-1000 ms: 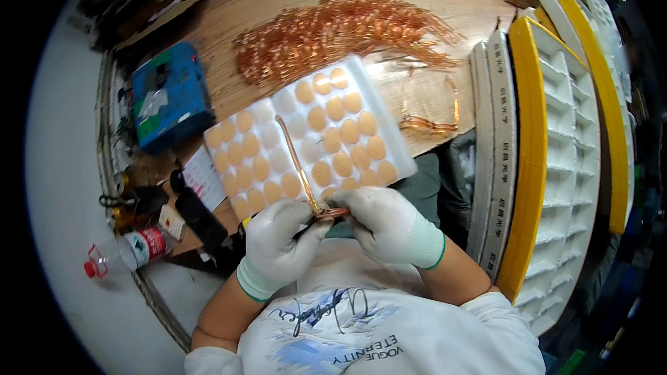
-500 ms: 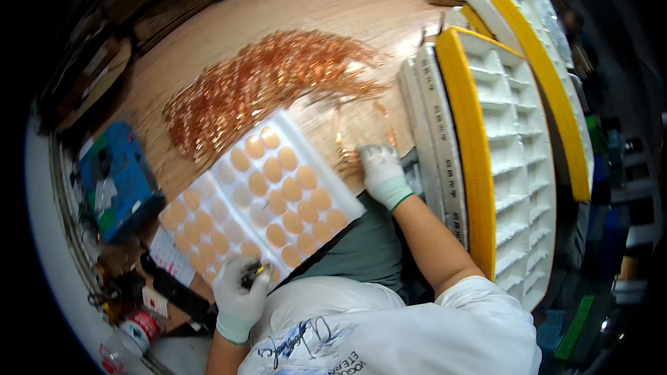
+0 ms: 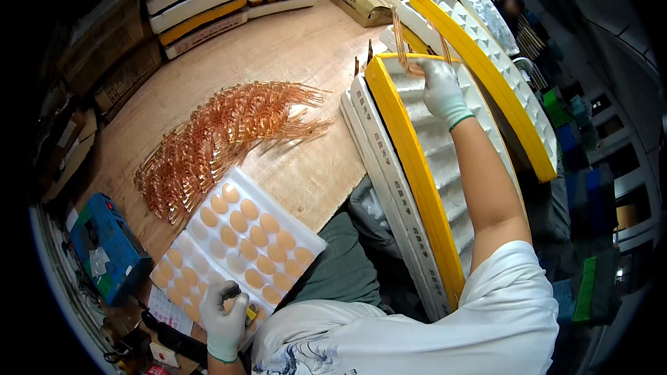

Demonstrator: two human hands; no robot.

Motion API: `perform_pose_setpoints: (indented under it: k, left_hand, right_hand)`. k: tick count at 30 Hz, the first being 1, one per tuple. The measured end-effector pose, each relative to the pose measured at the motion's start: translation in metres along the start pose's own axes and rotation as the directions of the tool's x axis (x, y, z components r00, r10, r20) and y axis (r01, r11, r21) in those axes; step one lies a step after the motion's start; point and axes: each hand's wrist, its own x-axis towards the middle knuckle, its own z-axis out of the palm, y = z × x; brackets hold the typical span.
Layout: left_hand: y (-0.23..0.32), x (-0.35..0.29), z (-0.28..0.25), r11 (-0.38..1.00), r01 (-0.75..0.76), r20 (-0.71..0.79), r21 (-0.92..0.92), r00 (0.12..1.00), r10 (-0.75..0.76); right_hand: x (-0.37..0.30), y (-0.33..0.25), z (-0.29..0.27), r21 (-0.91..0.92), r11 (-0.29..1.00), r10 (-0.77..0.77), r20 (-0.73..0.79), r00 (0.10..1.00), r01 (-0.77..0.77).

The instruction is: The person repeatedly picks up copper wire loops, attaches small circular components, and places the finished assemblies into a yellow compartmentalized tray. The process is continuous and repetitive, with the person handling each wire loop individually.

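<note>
**While one copper-coloured wire frame with two long arms (image 3: 399, 45) sits in the white-gloved right hand (image 3: 439, 87), many similar pieces lie heaped**

At far left stands a boxy blue device (image 3: 121, 246). Next, a curved heap of shiny copper-coloured wire pieces (image 3: 222, 139) spreads over the pale wooden tabletop (image 3: 313, 180). Below it, the white-gloved left hand (image 3: 224, 316) curls its fingers at the lower part of a translucent white sheet (image 3: 313, 242); whether it grips the small yellow-and-dark item (image 3: 251, 312) beside its thumb cannot be told. Most visible places on the sheet carry tan ovals (image 3: 249, 209); some are pale. At right, the right hand pinches the frame over the far end of a white compartmented tray with a yellow side (image 3: 417, 180). This frame is not yet set down; the heap suggests that much handling remains.
</note>
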Motion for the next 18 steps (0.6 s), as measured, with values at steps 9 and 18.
perform_pose_setpoints:
  k: [9,18]
  left_hand:
    - [-0.005,-0.033,0.019,0.987,0.145,-0.050,0.069,0.989,-0.142]
    - [0.009,-0.041,0.044,0.984,0.102,-0.035,0.146,0.995,-0.098]
  right_hand:
    - [0.007,0.012,0.046,-0.008,1.000,-0.007,0.336,0.942,0.010]
    - [0.023,-0.013,0.024,-0.030,0.998,-0.038,0.541,0.840,0.064]
